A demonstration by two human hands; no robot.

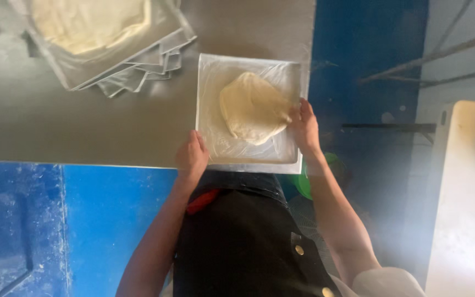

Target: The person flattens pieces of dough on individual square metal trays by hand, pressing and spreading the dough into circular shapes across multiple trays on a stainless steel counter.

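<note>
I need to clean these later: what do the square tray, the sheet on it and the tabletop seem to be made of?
Square tray: probably pale metal or plastic, with a smooth raised rim. Sheet: thin clear plastic film, wrinkled and glossy, under the dough. Tabletop: likely brushed steel, with a dull grey sheen.

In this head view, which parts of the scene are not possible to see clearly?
- Second dough piece: cut off by the top edge.
- Stack of plastic sheets: its number is too fine to count.
- Right hand: fingertips blend into the dough; contact unclear.
- Green object: mostly hidden behind the right forearm.
- Left hand: palm hidden, gripping the tray edge.
</note>
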